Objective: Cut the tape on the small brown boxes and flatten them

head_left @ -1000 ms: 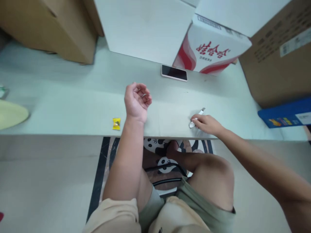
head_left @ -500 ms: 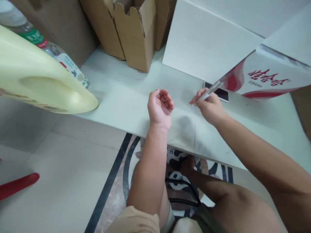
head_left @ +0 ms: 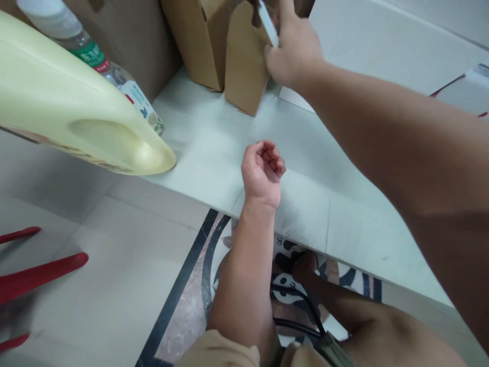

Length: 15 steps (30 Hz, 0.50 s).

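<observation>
My left hand (head_left: pixel 263 173) rests palm up on the pale table cover (head_left: pixel 214 153), its fingers loosely curled and the palm bare. Farther back, my right hand (head_left: pixel 296 51) reaches to a narrow brown cardboard box (head_left: pixel 244 66), with a slim whitish pen (head_left: pixel 268 23) held in its fingers. Part of the pen runs past the top of the view. That hand overlaps the box's right side; whether it touches the cardboard I cannot tell. The box leans a little.
At the left lie a large pale yellow jug (head_left: pixel 95 112) and a plastic bottle (head_left: pixel 89 51). Another cardboard box (head_left: pixel 194 51) stands behind. A white carton (head_left: pixel 362 46) is at the back right. Red legs (head_left: pixel 46 275) show on the floor at left.
My right hand has moved left and away from me with the pen, from near the phone to the cardboard box. My arm now covers the phone's place. The view has shifted; my left hand stays curled.
</observation>
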Available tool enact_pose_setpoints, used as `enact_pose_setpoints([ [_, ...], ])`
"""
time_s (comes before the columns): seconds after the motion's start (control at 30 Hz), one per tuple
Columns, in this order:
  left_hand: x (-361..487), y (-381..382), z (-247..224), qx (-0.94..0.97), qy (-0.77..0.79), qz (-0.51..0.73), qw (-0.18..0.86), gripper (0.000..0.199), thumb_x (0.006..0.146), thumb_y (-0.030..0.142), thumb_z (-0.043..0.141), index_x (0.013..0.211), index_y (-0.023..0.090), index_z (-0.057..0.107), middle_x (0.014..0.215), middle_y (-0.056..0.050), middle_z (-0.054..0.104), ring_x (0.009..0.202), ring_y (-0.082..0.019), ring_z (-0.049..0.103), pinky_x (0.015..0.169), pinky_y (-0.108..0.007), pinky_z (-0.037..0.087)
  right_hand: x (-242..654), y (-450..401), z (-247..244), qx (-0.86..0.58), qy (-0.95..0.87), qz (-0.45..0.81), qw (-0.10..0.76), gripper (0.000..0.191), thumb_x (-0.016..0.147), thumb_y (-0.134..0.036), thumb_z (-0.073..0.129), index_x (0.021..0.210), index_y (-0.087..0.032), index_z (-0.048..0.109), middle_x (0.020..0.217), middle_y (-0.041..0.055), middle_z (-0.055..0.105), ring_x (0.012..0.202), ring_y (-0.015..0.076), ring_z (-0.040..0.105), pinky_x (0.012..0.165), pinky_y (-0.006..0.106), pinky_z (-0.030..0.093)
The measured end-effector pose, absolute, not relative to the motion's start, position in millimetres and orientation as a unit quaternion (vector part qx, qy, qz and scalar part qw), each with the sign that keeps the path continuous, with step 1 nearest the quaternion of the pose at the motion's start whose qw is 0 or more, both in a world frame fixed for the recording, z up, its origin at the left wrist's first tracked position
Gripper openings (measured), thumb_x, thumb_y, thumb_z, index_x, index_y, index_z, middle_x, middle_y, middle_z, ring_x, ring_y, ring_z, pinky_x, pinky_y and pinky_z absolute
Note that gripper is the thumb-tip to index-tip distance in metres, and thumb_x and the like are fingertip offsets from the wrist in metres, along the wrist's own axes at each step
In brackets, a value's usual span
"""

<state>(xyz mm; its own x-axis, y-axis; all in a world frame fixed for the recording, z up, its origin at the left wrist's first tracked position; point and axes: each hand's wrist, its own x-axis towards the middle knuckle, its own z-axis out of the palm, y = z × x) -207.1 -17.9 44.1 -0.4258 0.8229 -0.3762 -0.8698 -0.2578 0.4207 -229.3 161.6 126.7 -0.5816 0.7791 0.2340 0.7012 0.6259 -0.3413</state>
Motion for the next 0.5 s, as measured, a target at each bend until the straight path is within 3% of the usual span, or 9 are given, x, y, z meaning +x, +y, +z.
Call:
enact_pose_setpoints([
  [0.07,-206.1,-18.5,43.3,-0.034,0.300,0.789,0.536,0.031,0.088,0.045,0.059,0.071,0.020,0.057,0.059,0.003,0.052,0.045,-0.007,0.049,0.045,-0.023,0.039,-207.1,160.5,119.3,-0.435,-0.877,0.088,0.184,0.029,0.084,-0.015,0.043,0.080,-0.028,0.017,0.101,0.0039,0.056,0.130,0.0342,0.057,0.108,0.057,0.038],
  [0.13,-202.4,-18.9,43.2,-0.029,0.315,0.785,0.533,0.029,0.090,0.043,0.057,0.072,0.020,0.058,0.061,0.003,0.053,0.047,-0.008,0.051,0.047,-0.024,0.040,-182.7,157.4,113.7,-0.442,-0.878,0.064,0.174,0.033,0.085,-0.016,0.044,0.079,-0.028,0.014,0.105,0.0080,0.061,0.129,0.0373,0.057,0.110,0.060,0.037],
  [0.23,-192.0,-19.7,44.5,-0.013,0.354,0.796,0.490,0.028,0.092,0.039,0.054,0.071,0.021,0.056,0.061,0.003,0.051,0.048,-0.009,0.049,0.050,-0.026,0.038,-143.3,147.7,114.2,-0.453,-0.878,0.021,0.154,0.009,0.087,-0.020,0.045,0.090,-0.023,0.037,0.112,0.0134,0.066,0.128,0.0410,0.058,0.109,0.063,0.038],
  [0.33,-182.0,-21.4,46.3,0.022,0.413,0.839,0.355,0.028,0.092,0.031,0.052,0.066,0.021,0.048,0.060,0.003,0.044,0.052,-0.010,0.046,0.054,-0.026,0.036,-91.9,131.1,117.9,-0.461,-0.870,0.013,0.175,0.021,0.087,-0.019,0.047,0.105,-0.017,0.058,0.107,0.0136,0.070,0.119,0.0388,0.063,0.106,0.060,0.042],
  [0.43,-177.7,-21.4,44.4,0.083,0.461,0.869,0.162,0.021,0.090,0.021,0.052,0.069,0.021,0.048,0.068,0.002,0.047,0.067,-0.012,0.052,0.066,-0.026,0.041,-23.3,106.4,109.9,-0.414,-0.850,0.086,0.314,0.030,0.079,-0.012,0.049,0.099,-0.017,0.071,0.096,0.0067,0.073,0.100,0.0250,0.069,0.097,0.047,0.050],
  [0.5,-175.7,-19.0,40.5,0.149,0.472,0.862,0.105,0.013,0.092,0.024,0.056,0.079,0.022,0.056,0.081,0.001,0.057,0.084,-0.014,0.059,0.079,-0.027,0.046,25.1,84.3,96.0,-0.346,-0.787,0.145,0.490,0.033,0.067,-0.010,0.050,0.087,-0.020,0.076,0.088,0.0030,0.075,0.090,0.0220,0.069,0.086,0.044,0.053],
])
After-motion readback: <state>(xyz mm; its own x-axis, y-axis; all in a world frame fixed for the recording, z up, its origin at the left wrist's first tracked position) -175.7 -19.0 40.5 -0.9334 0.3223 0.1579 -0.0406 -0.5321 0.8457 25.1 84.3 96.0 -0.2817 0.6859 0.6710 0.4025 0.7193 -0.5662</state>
